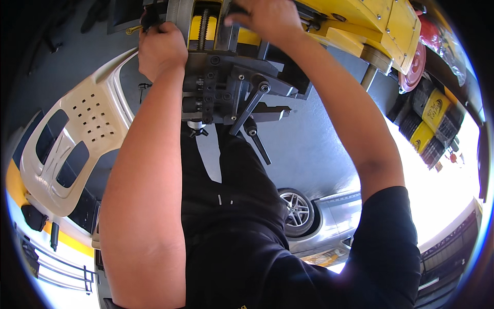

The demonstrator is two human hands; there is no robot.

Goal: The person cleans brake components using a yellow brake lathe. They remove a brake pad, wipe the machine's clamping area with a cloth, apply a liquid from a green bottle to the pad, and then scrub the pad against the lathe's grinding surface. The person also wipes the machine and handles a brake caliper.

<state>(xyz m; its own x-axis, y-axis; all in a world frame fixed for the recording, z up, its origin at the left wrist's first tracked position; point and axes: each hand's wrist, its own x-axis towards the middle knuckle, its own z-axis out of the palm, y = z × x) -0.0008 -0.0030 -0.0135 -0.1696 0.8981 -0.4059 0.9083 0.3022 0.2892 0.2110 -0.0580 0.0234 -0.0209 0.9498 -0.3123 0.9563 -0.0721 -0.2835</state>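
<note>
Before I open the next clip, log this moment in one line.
left hand: curled at black part | right hand: beside threaded screw, grip unclear | around: yellow machine, cream chair

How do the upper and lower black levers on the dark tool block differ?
- Slant: the upper lever runs down-left from its hub; the lower lever runs down-right.
- Size: the upper lever looks longer in this view than the lower lever.
- Position: the upper lever mostly overlaps the block; the lower lever mostly extends below it.
Shared: both are dark, with a rounded hub at the upper end.
</note>
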